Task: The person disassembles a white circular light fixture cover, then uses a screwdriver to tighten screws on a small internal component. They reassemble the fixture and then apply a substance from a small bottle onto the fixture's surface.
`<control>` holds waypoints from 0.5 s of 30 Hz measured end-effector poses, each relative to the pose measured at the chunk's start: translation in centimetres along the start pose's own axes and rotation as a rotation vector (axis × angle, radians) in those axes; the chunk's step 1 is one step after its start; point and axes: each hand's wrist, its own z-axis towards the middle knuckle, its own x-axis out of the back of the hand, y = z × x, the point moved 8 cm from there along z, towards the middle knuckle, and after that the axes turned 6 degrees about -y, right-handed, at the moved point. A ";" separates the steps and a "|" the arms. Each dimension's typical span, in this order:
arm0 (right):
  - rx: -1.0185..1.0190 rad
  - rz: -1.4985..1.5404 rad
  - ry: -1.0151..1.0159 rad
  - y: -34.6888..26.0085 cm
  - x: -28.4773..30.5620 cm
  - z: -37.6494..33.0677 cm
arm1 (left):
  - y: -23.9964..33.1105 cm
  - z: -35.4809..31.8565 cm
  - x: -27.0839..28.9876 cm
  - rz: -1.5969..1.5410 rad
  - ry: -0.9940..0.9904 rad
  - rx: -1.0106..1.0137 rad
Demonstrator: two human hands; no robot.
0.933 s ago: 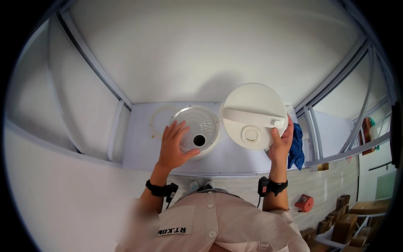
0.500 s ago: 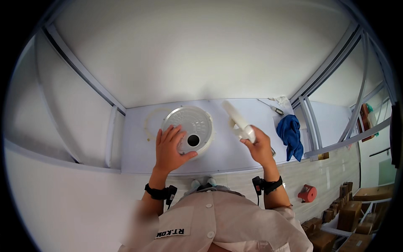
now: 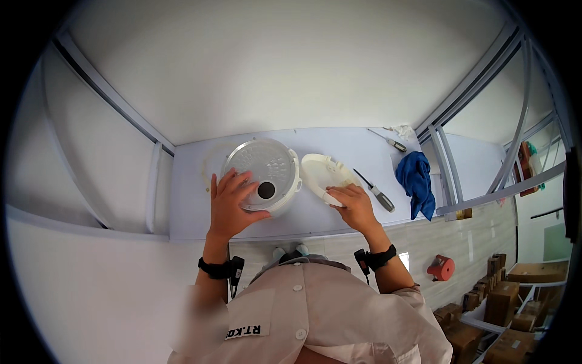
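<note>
The white cover (image 3: 315,168) is gripped at its near right edge by the right hand (image 3: 356,207), fingers closed over the rim, while the left hand (image 3: 229,206) is laid with fingers spread on the metal plate (image 3: 267,159), not clenched. The cover is held tilted, hollow side showing, just right of the white base (image 3: 297,173) under the plate; whether its edge touches the table (image 3: 330,134) cannot be told. It is judged to be light, stiff plastic, rather smooth and likely to crack if dropped, so it is best held by the rim. The plate looks hard and slippery; steadier hold should be offered by the base's side. To the right of the cover, a screwdriver (image 3: 382,199) is left near the right hand, the closest obstacle. Farther off, a second screwdriver (image 3: 394,144), a crumpled blue cloth (image 3: 416,182) and a white scrap (image 3: 404,131) are found.
</note>
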 end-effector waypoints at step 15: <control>0.188 -0.238 -0.095 0.2 -4.9 -2.6 | -1.9 -2.4 0.5 -0.060 0.155 0.056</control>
